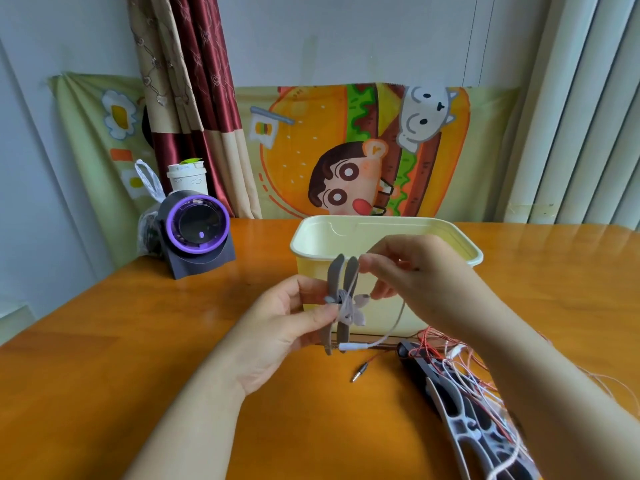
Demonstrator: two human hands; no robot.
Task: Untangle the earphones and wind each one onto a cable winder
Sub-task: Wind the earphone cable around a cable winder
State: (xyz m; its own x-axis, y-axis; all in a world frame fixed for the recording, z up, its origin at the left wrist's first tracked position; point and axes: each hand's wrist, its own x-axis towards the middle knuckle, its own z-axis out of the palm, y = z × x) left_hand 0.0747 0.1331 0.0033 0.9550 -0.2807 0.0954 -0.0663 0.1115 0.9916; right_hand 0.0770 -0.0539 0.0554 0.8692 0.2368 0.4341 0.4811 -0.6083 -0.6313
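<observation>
While raised clear of the orange table (166, 341), grips a grey winder (350, 271) upright in the left hand (284, 327), thumb on the near side, fingers curled behind the lower half. Winder held in front of the yellow tub (381, 221), prong tips just below rim level. Around the winder's waist: a few turns of a pale earphone (398, 318), both earbuds (360, 303) lying against the right prong. Pinches the loose run of that cord in the right hand (415, 275), thumb tip just beside the winder's top, remaining fingers curled. Below the hand, slack curve of cord down and back leftward to the white plug (353, 346), near the winder's lower end; cannot tell whether touching the wood. On the table to the right: tangle of red and white cords (460, 368) draped over what look like black and white winders (450, 407), partly hidden by the right forearm. One metal plug (360, 370) on a red lead, lying apart on bare wood near the tangle. Far left: fan (197, 230) with purple ring on a dark base, paper cup (187, 178) and clear bag (149, 216) behind it. Against the wall: cartoon cloth (346, 150), red and beige curtain (194, 98).
</observation>
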